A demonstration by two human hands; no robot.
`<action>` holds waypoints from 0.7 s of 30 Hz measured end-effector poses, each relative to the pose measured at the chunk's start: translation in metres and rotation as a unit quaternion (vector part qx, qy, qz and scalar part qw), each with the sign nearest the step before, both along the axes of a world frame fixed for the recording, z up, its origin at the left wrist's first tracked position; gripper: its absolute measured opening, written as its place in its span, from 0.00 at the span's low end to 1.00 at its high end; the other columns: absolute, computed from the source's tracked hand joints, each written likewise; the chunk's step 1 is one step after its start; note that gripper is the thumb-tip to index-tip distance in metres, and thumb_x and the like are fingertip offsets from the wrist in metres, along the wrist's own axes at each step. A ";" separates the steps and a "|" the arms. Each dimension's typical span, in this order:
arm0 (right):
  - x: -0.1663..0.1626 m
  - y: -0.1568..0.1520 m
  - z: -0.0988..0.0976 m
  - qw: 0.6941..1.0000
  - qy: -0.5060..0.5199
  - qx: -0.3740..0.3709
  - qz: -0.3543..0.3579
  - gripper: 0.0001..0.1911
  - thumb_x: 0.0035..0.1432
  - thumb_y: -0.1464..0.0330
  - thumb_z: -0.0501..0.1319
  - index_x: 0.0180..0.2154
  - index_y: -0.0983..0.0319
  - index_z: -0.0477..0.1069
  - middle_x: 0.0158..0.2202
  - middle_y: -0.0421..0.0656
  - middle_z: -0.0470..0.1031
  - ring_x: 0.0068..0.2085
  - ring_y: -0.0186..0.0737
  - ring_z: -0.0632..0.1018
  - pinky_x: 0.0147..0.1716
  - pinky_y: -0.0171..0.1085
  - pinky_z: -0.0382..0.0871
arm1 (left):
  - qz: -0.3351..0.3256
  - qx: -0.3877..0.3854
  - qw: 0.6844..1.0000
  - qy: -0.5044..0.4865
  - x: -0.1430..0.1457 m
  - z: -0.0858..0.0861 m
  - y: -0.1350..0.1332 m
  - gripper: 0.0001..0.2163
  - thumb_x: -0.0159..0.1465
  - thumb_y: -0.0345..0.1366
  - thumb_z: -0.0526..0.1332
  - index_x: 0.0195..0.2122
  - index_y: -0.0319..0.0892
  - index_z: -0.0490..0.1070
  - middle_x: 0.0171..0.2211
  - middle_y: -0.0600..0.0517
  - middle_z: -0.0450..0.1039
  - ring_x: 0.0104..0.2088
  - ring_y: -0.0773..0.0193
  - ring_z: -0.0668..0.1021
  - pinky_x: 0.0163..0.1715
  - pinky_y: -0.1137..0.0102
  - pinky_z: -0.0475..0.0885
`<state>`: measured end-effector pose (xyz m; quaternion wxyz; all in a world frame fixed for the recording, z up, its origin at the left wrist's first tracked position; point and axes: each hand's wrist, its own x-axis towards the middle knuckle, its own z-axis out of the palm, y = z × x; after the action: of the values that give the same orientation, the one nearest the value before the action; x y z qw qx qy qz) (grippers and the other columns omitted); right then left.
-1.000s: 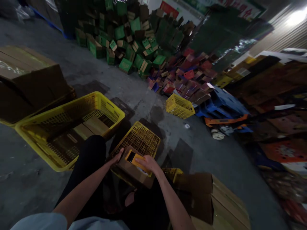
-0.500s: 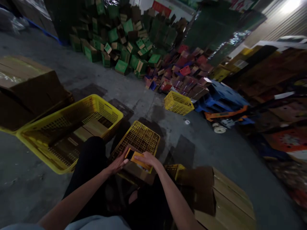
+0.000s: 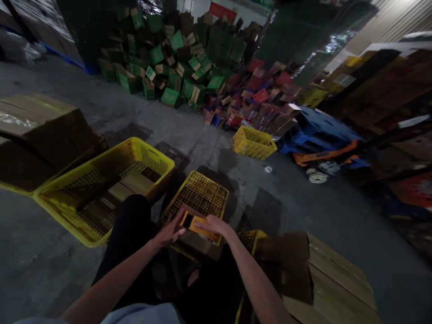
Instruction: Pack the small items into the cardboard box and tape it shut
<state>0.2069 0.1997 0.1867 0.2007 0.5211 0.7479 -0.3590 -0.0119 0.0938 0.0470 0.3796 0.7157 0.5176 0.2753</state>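
Observation:
My right hand [image 3: 216, 226] is closed around an orange hand tool with a black end [image 3: 199, 225]; its exact kind I cannot make out. The tool lies over a brown cardboard piece [image 3: 194, 240] on an upturned yellow crate [image 3: 205, 193] between my knees. My left hand [image 3: 168, 232] rests at the left edge of that cardboard, fingers stretched out, its thumb close to the tool's black end. Both hands partly hide the cardboard.
To the left, a large yellow basket [image 3: 60, 220] holds flat cardboard boxes [image 3: 135, 182]. Stacked cardboard [image 3: 337, 279] stands at my right. Ahead are a small yellow crate [image 3: 254, 143], a pallet jack [image 3: 324, 157] with blue pallets [image 3: 324, 126], and heaps of green boxes [image 3: 172, 96] and red boxes [image 3: 259, 95].
The view has shifted slightly. Both hands and the orange tool appear a little farther right, with almost the same pose over the cardboard.

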 end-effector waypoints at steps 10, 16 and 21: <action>0.019 -0.003 -0.007 1.000 0.000 0.014 -0.024 0.34 0.57 0.41 0.58 0.36 0.66 0.80 0.35 0.49 0.81 0.33 0.40 0.78 0.24 0.31 0.58 | -0.035 0.109 0.988 0.104 0.006 -0.016 -0.001 0.46 0.68 0.61 0.48 0.71 0.45 0.16 0.73 0.39 0.39 0.72 0.47 0.51 0.68 0.45 0.44; 0.016 -0.004 -0.005 1.000 -0.008 0.019 -0.005 0.30 0.59 0.44 0.59 0.38 0.66 0.81 0.37 0.49 0.82 0.36 0.42 0.79 0.27 0.30 0.60 | -0.057 0.213 0.963 0.157 0.006 -0.023 -0.001 0.54 0.62 0.66 0.55 0.72 0.39 0.22 0.73 0.35 0.35 0.72 0.40 0.47 0.67 0.49 0.53; 0.012 -0.003 0.001 1.000 -0.021 0.007 0.001 0.33 0.58 0.43 0.59 0.41 0.66 0.81 0.38 0.50 0.82 0.38 0.44 0.80 0.27 0.31 0.62 | -0.072 0.230 0.959 0.146 0.004 -0.021 0.002 0.54 0.62 0.65 0.55 0.72 0.40 0.22 0.73 0.36 0.37 0.72 0.41 0.47 0.68 0.49 0.52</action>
<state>0.2189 0.1966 0.1878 0.2133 0.5292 0.7465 -0.3424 -0.0076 0.0955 0.0265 0.1435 0.8514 0.4377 0.2511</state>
